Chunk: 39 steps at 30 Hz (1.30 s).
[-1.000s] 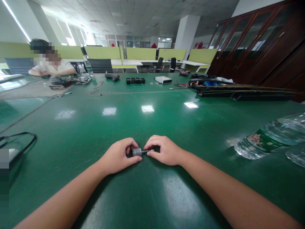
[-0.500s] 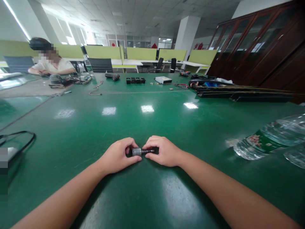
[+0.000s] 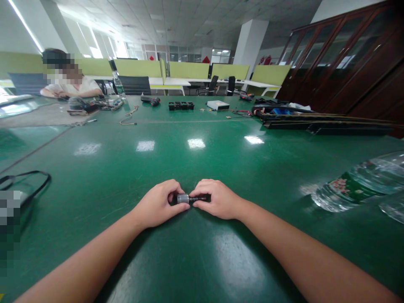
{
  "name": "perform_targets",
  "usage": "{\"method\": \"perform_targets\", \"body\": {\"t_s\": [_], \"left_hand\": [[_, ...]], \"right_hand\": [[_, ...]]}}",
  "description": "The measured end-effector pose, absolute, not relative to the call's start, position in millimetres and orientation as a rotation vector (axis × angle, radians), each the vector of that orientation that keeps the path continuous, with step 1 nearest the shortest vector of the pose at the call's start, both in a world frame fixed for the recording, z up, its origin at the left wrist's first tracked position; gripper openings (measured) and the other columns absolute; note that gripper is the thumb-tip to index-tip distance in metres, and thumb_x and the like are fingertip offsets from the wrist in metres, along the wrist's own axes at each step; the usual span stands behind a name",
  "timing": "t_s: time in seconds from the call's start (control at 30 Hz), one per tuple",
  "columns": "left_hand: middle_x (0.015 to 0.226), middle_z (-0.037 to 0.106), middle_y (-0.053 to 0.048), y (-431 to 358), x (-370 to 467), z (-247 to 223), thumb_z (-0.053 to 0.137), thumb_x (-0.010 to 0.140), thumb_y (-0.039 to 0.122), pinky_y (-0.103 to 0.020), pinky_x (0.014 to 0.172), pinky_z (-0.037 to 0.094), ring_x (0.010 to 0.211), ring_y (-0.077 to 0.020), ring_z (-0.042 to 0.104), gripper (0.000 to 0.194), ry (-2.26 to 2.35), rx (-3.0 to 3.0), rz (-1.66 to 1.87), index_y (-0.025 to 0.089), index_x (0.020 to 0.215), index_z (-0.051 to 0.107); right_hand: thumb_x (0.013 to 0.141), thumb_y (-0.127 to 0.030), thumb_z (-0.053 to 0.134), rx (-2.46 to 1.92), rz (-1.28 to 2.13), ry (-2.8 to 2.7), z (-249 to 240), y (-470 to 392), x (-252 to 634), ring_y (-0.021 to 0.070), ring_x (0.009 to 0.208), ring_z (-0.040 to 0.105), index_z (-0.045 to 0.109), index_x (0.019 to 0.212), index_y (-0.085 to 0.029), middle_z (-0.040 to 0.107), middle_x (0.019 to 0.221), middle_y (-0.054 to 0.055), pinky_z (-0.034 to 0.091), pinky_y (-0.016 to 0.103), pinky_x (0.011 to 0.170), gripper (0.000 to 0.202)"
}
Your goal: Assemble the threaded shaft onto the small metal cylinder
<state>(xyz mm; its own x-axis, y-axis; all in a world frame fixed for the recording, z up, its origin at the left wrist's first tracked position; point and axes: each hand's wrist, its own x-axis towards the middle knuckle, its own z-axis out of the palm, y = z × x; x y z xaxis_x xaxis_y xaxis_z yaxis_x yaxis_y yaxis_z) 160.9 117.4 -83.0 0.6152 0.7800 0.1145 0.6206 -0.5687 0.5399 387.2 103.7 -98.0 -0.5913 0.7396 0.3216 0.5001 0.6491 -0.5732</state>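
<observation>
Near the middle of the green table [image 3: 164,160], a small cylindrical part lies level between my two hands. My left hand [image 3: 159,204] is closed round its silver-grey body [image 3: 182,198], thumb below and fingers above. My right hand [image 3: 221,200] pinches the thin dark ribbed shaft [image 3: 198,198] that points to the right. The body and the shaft touch end to end. The fingertips of both hands are close together, and the far left end of the body is partly hidden by my left fingers.
Clear plastic bottles [image 3: 353,185] lie at the right. A black cable [image 3: 44,185] loops at the left. Across the far side are a drill [image 3: 150,100], black modules [image 3: 181,106], a white box [image 3: 217,105] and dark long parts [image 3: 315,122]. A person [image 3: 74,86] sits at the far left.
The whole view has shifted slightly. Both hands keep their grips on the part, and slightly less gap shows between body and right fingertips.
</observation>
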Motion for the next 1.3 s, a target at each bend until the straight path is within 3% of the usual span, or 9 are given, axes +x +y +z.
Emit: {"method": "perform_targets", "body": {"t_s": [1.3], "left_hand": [[0.077,0.058,0.000,117.0,161.4,-80.6,0.065,0.081,0.045,-0.026,0.061,0.038,0.069,-0.0157,0.052,0.028,1.108,2.385,0.440,0.019,0.091,0.063]], "right_hand": [[0.073,-0.018,0.072,-1.029,0.578,-2.292,-93.4,101.6,392.3,0.0140,0.070,0.057,0.071,0.082,-0.018,0.064,0.072,0.001,0.043,0.026,0.067,0.009]]}}
